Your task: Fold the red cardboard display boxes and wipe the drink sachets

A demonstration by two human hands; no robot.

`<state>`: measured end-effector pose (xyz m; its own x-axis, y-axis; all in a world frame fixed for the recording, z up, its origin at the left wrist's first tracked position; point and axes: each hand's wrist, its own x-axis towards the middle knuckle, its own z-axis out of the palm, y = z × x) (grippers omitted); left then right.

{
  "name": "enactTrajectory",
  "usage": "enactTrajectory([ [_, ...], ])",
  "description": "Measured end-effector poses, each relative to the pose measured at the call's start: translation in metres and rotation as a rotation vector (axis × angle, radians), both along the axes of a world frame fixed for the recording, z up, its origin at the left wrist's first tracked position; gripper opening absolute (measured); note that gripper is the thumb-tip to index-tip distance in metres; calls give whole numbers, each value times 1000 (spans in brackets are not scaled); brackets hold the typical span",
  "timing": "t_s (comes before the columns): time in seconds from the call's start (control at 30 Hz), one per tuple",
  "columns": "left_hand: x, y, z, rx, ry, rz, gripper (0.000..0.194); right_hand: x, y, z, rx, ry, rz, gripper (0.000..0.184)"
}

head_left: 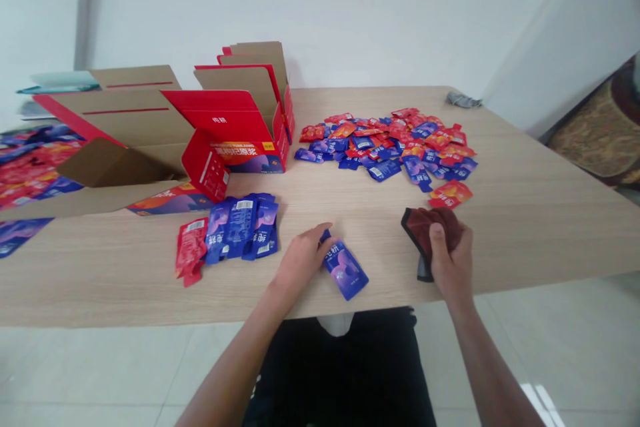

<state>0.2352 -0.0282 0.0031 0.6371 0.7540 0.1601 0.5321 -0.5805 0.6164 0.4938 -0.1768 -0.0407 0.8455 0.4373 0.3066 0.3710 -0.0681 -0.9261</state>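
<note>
My left hand (306, 255) is closed on the top end of a blue pouch (346, 271), which is near the table's front edge. Off to the right, my right hand (453, 260) grips a bunched dark red cloth (425, 230) with a black edge. Just beyond that cloth lies a single orange-red pouch (451, 194). Left of my left hand, several blue pouches (242, 227) lie overlapped, with red pouches (192, 244) beside them. Farther back, a loose heap of red and blue pouches (387, 140) spreads across the table.
Open red cartons (220, 119) stand at the back left, flaps raised. A larger open box (130, 107) lies before more pouches (35, 170) at the left edge. A grey cloth (463, 100) rests at the table's (540, 213) far right corner. A white wall (380, 20) rises behind.
</note>
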Motion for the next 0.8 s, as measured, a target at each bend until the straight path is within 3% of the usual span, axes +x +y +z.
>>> enactTrajectory([
  [0.13,-6,-38,-8,183,-1,46,36,-1,-1,4,-42,-16,-2,65],
  [0.27,-19,-97,-16,313,105,-125,46,-2,-1,5,-116,-39,-9,65],
  [0.37,-25,-122,-28,344,187,-197,56,-2,0,4,-165,-61,40,65],
  [0.6,-40,-116,-34,481,231,-263,44,-20,9,21,-215,-291,231,55],
  [0.7,-50,-113,-37,540,247,-264,42,-46,15,34,-180,-472,467,45],
  [0.8,-56,-114,-44,528,271,-215,50,-76,22,42,-212,-693,832,38],
])
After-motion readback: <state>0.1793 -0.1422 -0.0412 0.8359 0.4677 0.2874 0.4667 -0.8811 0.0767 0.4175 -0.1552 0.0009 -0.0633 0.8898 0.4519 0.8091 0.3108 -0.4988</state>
